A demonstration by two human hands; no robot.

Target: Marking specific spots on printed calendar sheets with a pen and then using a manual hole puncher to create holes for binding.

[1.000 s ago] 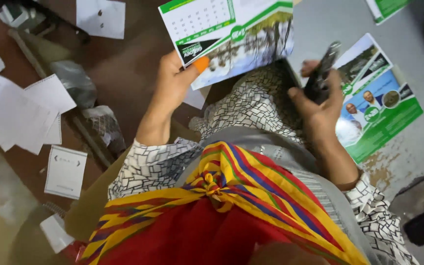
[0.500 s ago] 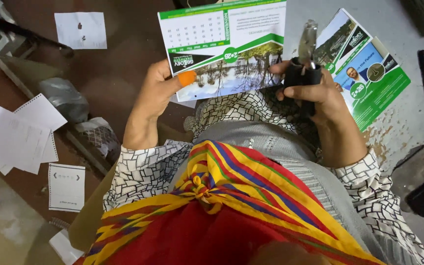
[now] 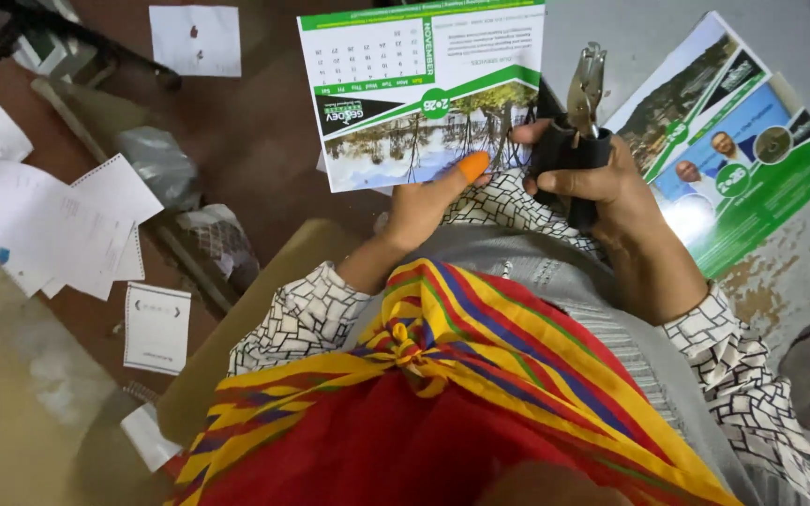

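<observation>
My left hand (image 3: 428, 201) pinches the lower edge of a green-and-white calendar sheet (image 3: 424, 89) with a tree photo, thumb with an orange nail on top. My right hand (image 3: 602, 183) grips the black handles of a metal plier-like punch tool (image 3: 585, 94), its jaws pointing up beside the sheet's right edge. Both hands are held above my lap, which is covered by a patterned blouse and a striped yellow, red and blue cloth (image 3: 442, 375).
A stack of printed green and blue calendar pages (image 3: 742, 169) lies on the grey surface at right. Loose white papers (image 3: 58, 225) and a white sheet (image 3: 196, 39) lie scattered on the brown floor at left, beside grey plastic wrapping (image 3: 157, 164).
My right hand has brought the tool up from lying sideways near the pages to upright beside the calendar sheet. The sheet has been turned more level and moved towards the tool.
</observation>
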